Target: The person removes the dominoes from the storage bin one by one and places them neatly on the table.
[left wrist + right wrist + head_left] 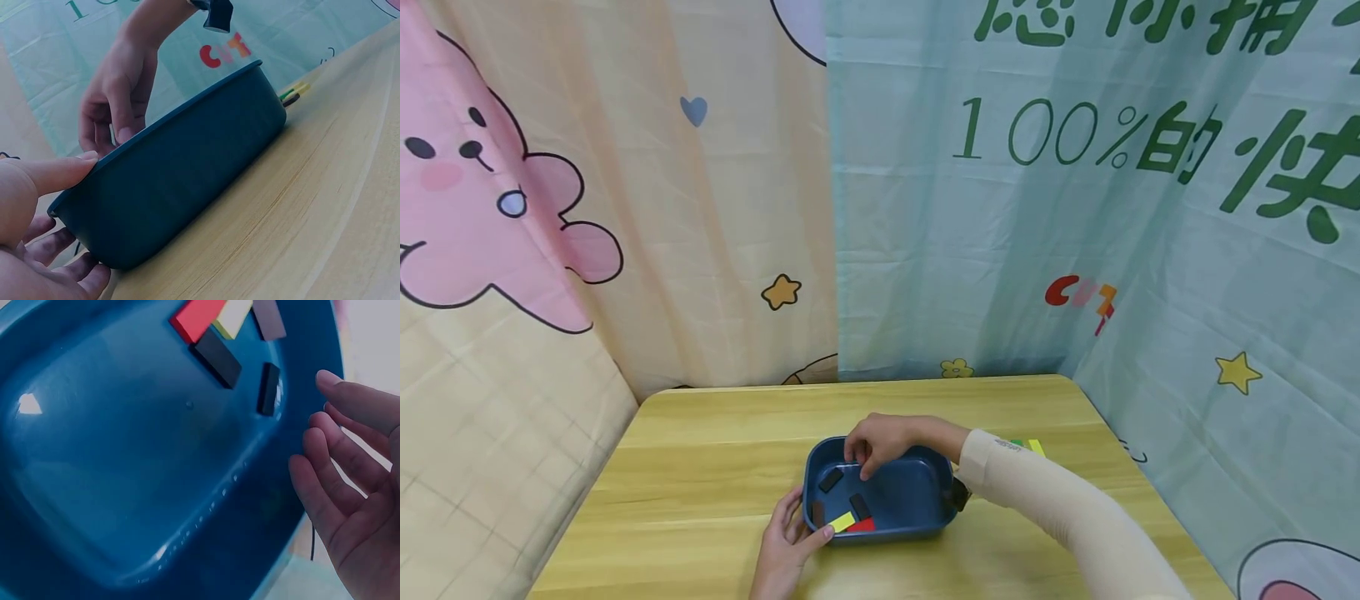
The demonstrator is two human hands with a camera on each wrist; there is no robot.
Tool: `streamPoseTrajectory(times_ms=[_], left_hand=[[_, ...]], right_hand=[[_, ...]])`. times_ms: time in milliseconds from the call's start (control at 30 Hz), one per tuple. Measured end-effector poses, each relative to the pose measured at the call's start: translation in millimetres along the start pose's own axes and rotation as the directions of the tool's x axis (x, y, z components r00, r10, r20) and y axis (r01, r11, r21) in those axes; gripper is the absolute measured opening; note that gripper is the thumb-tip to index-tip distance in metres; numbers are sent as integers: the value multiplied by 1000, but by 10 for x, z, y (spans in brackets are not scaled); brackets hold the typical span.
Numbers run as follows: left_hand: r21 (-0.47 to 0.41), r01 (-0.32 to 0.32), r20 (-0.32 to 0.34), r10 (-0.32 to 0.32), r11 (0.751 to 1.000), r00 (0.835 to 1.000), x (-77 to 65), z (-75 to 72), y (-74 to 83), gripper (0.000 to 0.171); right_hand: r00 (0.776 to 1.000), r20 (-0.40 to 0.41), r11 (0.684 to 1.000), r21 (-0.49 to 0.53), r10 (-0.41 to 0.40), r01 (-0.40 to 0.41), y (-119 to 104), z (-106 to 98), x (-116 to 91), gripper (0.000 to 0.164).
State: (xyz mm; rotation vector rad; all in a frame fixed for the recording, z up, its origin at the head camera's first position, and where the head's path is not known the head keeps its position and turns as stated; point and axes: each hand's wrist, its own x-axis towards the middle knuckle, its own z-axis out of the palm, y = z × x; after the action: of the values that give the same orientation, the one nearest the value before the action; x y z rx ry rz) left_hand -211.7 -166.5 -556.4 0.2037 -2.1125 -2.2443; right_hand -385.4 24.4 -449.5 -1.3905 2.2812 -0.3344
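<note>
A blue plastic basin [898, 500] rests on the wooden table. My left hand [784, 542] grips its near left corner, thumb on the rim and fingers against the outer wall [181, 162]. My right hand [880, 442] is over the far left part of the basin, fingers loosely bent; in the right wrist view nothing is between them. Inside the basin lie a red block [197, 317], a yellow block [232, 317], a brownish block [269, 317] and two black blocks, one [216, 358] touching the red block and the other [269, 389] near the side wall.
Green and yellow pieces [1036, 446] lie on the table to the right of the basin, partly hidden by my right sleeve [1060, 508]. A dark device [958, 493] is under my right wrist. Printed curtains [955, 250] hang behind the table [715, 450].
</note>
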Motion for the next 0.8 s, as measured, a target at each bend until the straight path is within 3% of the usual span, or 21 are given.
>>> streamPoseTrajectory(times_ms=[600,800], left_hand=[[-27,-12,1,12,1000,1000,58,9,-8,87],[-49,-22,16,23,999,1000,67,23,-2,88]], right_hand=[[980,182,996,-35,-77,84,-74,279,503,24],[971,225,989,-100,-81,106,-95,424,593,24]])
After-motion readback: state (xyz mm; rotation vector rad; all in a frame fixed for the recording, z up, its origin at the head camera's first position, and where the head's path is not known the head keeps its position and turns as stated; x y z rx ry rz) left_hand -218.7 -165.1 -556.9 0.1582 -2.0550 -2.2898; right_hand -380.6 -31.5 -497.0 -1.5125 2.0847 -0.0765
